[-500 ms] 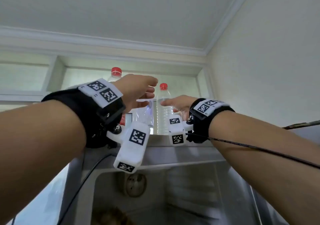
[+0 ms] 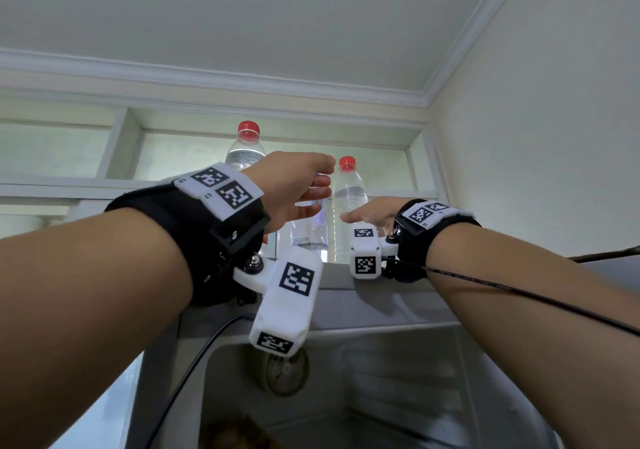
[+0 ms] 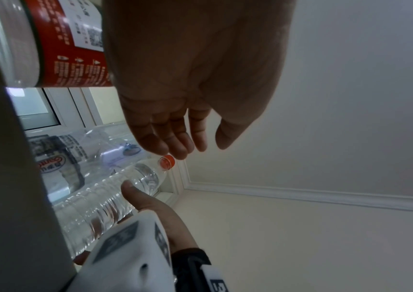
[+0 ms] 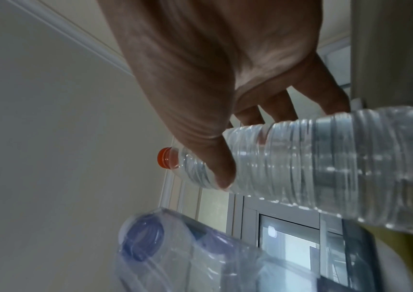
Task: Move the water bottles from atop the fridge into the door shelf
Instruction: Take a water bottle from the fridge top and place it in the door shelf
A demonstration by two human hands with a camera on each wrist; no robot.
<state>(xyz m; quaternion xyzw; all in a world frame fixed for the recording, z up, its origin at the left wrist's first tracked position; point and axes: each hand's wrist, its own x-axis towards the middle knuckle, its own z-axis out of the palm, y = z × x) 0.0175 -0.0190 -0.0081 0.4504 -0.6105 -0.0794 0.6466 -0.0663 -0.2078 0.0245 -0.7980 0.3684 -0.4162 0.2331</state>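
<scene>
Two red-capped water bottles stand on the fridge top (image 2: 384, 287). The tall one with a red label (image 2: 246, 152) (image 3: 58, 49) is at the left. My right hand (image 2: 360, 215) (image 4: 250, 146) grips the clear ribbed bottle (image 2: 348, 196) (image 4: 325, 168) (image 3: 105, 201) at mid-height, with the thumb on its front and the fingers behind it. My left hand (image 2: 311, 189) (image 3: 200, 147) hovers between the two bottles, fingers relaxed and holding nothing. The door shelf is out of view.
A shrink-wrapped pack of blue-capped bottles (image 4: 175, 247) (image 2: 308, 237) sits behind my left hand on the fridge top. Below it the open fridge interior (image 2: 398, 396) shows. A wall (image 2: 536, 137) is close on the right, and a recessed ledge (image 2: 86, 182) lies behind.
Both hands hold nearly the same places against the bottles. The view has shifted slightly.
</scene>
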